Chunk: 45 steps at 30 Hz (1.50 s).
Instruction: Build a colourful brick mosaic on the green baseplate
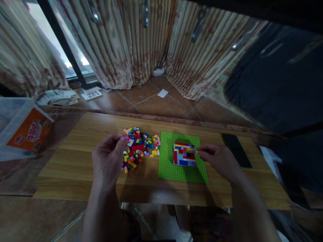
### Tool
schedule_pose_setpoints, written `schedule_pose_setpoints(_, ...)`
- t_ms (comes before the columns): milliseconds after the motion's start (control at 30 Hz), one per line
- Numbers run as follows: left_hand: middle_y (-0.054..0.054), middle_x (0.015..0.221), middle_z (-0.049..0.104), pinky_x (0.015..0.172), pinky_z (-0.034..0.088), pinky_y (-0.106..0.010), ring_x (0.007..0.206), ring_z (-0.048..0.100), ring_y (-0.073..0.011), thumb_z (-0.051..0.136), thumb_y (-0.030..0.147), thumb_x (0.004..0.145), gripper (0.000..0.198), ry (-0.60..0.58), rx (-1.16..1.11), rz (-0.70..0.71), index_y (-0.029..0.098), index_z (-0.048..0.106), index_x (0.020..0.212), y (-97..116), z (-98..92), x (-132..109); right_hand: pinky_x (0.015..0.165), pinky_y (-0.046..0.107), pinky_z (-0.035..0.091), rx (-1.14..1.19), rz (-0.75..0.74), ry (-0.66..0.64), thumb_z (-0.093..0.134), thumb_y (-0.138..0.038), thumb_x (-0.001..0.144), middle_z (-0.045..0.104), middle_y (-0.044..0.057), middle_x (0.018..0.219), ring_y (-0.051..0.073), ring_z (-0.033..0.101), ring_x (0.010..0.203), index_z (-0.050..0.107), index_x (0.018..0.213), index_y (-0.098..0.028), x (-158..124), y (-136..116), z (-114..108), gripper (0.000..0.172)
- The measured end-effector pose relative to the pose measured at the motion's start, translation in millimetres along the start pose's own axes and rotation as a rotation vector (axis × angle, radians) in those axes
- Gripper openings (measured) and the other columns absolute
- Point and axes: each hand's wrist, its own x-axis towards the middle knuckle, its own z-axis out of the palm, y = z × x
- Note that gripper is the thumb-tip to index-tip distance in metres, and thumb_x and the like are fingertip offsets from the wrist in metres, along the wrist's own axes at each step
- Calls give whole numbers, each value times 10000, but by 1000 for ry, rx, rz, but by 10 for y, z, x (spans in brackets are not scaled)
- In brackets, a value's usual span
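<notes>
A multicoloured block of toy bricks [184, 158] stands on a green baseplate [168, 171], with red, blue, white, yellow and purple pieces showing on top. At its right side is my right hand [218, 159], thumb and forefinger pinched together; whatever is between them is too small to make out. My left hand [107, 158] hovers at the left edge of a heap of loose toy bricks [137, 147]. Its thumb and forefinger are closed at a small magenta brick [127, 137], which appears to be held at the tips.
A wooden table [75, 151] carries everything. A dark phone-like slab [236, 150] lies right of the baseplate. Beyond the left end stands a clear plastic tub [15, 111] with an orange label. Curtains [121, 50] hang behind, and papers [60, 97] lie on the floor.
</notes>
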Motion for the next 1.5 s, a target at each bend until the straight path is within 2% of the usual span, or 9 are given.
schedule_pose_setpoints(133, -6, 765, 697, 639, 496, -213, 670, 619, -125, 704, 315, 688, 211, -29, -90, -47, 164, 711, 835, -20, 34, 8, 593, 316, 455, -137, 8, -46, 649, -321, 720, 731, 21, 686, 200, 656, 618, 747, 739, -226, -27, 65, -3, 138)
schedule_pose_setpoints(367, 3, 745, 687, 632, 474, -195, 663, 596, -110, 697, 276, 689, 174, -28, -65, -51, 166, 716, 823, -2, 80, -12, 573, 303, 417, -166, 31, -60, 639, -320, 720, 709, 19, 655, 185, 626, 597, 733, 715, -216, 12, 18, 72, 141)
schedule_pose_setpoints(700, 2, 780, 701, 702, 494, -229, 713, 617, -129, 685, 271, 701, 149, -35, -45, -14, 183, 728, 813, -31, 99, 5, 568, 288, 421, -105, 52, -64, 650, -369, 697, 701, 36, 654, 172, 616, 593, 703, 695, -185, 61, 28, 114, 192)
schedule_pose_setpoints(1033, -21, 825, 710, 651, 470, -219, 689, 599, -117, 706, 273, 688, 187, -66, -88, -57, 162, 727, 836, -22, 87, -8, 576, 290, 473, 92, 137, -128, 685, -363, 665, 699, 39, 638, 168, 628, 585, 678, 691, -170, 99, 111, 115, 194)
schedule_pose_setpoints(1267, -15, 792, 708, 678, 479, -222, 711, 614, -127, 700, 260, 685, 191, -67, -46, -31, 163, 730, 847, -36, 86, 3, 574, 282, 477, 149, 117, -169, 723, -411, 651, 689, 32, 629, 150, 610, 563, 690, 708, -158, 109, 174, 89, 261)
schedule_pose_setpoints(1367, -11, 774, 700, 659, 480, -222, 693, 611, -128, 716, 275, 668, 186, -53, -72, -24, 166, 727, 819, -69, 77, 23, 576, 275, 498, 195, 149, -83, 727, -419, 661, 688, 25, 630, 149, 621, 568, 697, 717, -166, 120, 181, -4, 261)
schedule_pose_setpoints(1500, -12, 773, 699, 640, 480, -223, 669, 603, -127, 726, 294, 658, 202, -52, -92, -47, 162, 717, 810, -69, 77, 28, 554, 261, 506, 304, 146, 206, 708, -441, 700, 676, 15, 624, 143, 624, 555, 676, 716, -180, 133, 139, -62, 263)
